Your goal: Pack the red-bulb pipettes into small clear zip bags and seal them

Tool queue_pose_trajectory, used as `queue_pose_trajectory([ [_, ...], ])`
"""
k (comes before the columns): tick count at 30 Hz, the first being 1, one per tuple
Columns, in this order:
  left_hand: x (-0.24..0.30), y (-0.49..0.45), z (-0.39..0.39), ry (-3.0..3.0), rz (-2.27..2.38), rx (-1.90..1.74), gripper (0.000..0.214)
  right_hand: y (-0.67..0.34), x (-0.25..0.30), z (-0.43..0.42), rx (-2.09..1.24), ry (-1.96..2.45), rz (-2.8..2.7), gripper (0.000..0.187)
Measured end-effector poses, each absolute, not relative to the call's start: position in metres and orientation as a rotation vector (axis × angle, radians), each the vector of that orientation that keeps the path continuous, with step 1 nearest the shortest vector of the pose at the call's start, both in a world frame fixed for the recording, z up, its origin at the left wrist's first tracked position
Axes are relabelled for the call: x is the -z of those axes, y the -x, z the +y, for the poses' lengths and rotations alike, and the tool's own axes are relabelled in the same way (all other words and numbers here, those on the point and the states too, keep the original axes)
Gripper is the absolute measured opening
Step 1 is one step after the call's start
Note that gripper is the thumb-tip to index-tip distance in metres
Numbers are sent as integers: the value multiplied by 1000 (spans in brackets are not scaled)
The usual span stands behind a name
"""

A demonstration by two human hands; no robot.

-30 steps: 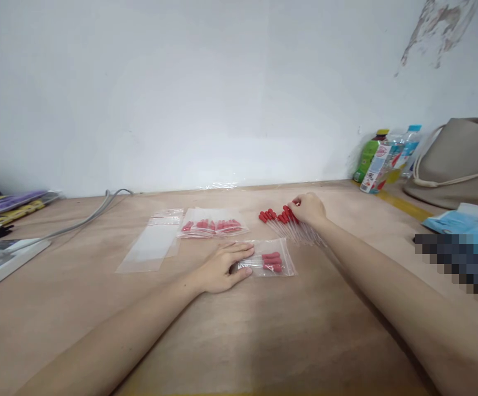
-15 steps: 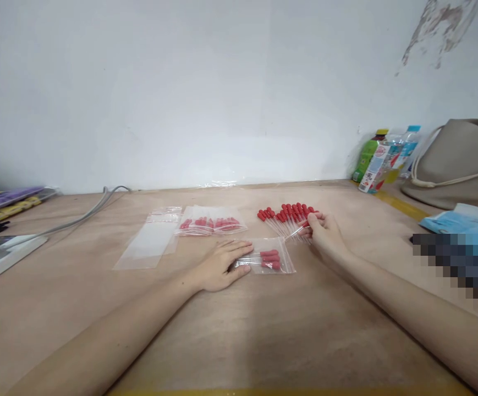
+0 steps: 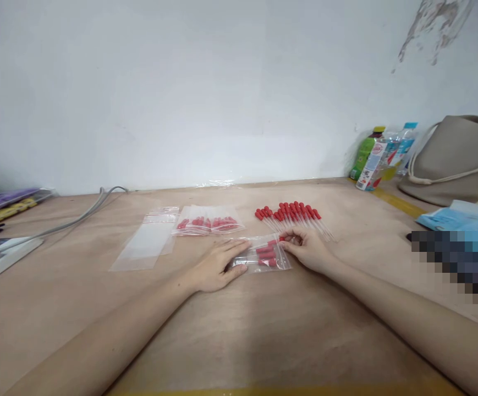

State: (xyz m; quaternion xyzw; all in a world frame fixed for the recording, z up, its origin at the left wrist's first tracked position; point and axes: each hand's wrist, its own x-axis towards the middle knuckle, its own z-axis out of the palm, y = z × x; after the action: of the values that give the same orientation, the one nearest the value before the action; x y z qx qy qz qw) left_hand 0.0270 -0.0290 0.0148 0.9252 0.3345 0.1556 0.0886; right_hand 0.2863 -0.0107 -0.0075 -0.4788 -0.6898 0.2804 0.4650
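Note:
A clear zip bag (image 3: 285,260) lies flat on the table with several red-bulbed glass droppers (image 3: 267,255) in it. My left hand (image 3: 218,265) rests on the closed end of the bag, fingers stretched out and thumb apart. At the bag's mouth, my right hand (image 3: 305,248) pinches the red bulb of another dropper (image 3: 281,240), whose glass stem is inside the bag. Just behind that hand, a fan of loose droppers (image 3: 295,212) lies on the table, bulbs toward the wall.
Filled bags of droppers (image 3: 209,223) are stacked left of the loose ones, beside flat unfilled zip bags (image 3: 142,247). A grey cable (image 3: 86,212) crosses the left side. Drink bottles (image 3: 373,159), a grey drawstring bag (image 3: 457,159) and a blue packet (image 3: 449,220) stand or lie at right.
My right hand has moved left from the loose droppers to the bag's mouth, sliding the held dropper stem-first into the bag. My left hand stays on the bag.

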Motion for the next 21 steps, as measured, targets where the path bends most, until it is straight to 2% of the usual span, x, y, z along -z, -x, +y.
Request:
queue_pose_trajectory([
  [5,-15,-28,-29,-2761,994,-466,50,-280,10,-5,-576,1318,-1707,12],
  [12,-15,-28,-29,-2766,963,-474,50,-275,5,-11,-1010,1093,-1757,17],
  [16,-15,-28,-29,-2772,985,-459,51,-274,7,-13,-912,1118,-1687,19],
  [19,-15,-29,-29,-2775,996,-446,51,-277,5,-15,-886,1122,-1882,19],
  [21,-16,-29,-30,-2779,1009,-431,50,-279,1,-15,-742,1103,-2041,21],
])
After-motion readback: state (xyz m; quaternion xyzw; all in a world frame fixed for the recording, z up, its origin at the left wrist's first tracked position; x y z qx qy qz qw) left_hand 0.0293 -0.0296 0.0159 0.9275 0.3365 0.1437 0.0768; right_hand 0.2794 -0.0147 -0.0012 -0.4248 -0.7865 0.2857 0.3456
